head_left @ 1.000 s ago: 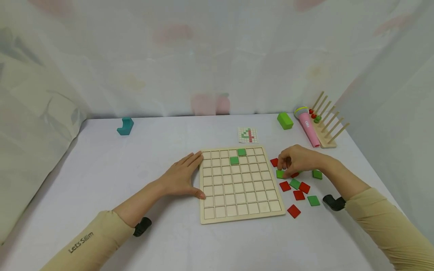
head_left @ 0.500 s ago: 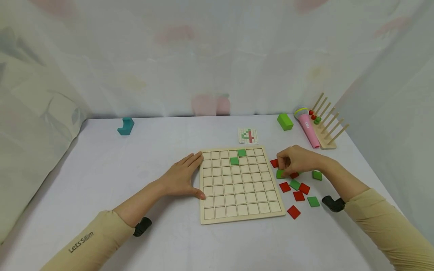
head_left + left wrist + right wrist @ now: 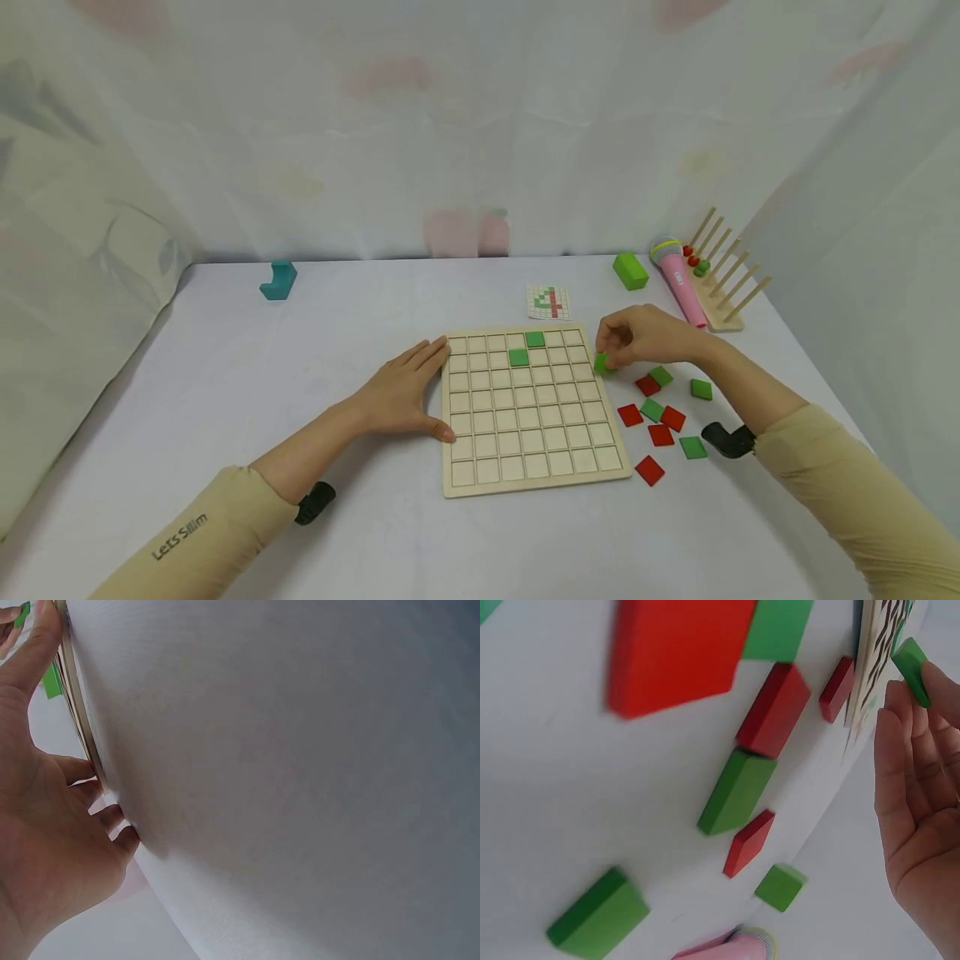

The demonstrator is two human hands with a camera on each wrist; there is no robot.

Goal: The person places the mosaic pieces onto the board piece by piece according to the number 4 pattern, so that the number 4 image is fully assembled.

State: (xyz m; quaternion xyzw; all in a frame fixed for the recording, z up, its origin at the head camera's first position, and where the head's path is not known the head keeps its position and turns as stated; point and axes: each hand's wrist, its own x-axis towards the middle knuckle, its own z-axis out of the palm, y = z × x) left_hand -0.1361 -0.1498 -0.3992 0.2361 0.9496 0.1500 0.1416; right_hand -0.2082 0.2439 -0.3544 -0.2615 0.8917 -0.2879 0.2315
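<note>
A square wooden grid board (image 3: 536,408) lies on the white table, with two green tiles set in its upper cells, one of them a green tile (image 3: 518,357) in the second row. My left hand (image 3: 401,390) rests along the board's left edge, thumb and fingers spread. By the board's right edge, my right hand (image 3: 645,335) pinches a green square tile (image 3: 911,669) between thumb and fingertips, lifted off the table. Below that hand lie several loose red and green tiles, among them a red tile (image 3: 649,469) nearest the front.
Behind the board is a small pattern card (image 3: 548,302). A green block (image 3: 631,271), a pink toy microphone (image 3: 681,283) and a wooden peg stand (image 3: 723,292) with small red and green pieces are at the back right. A teal block (image 3: 278,280) sits at the back left.
My right hand has picked the green tile up from the pile and carried it left and slightly back to the board's edge. The left hand stays in place.
</note>
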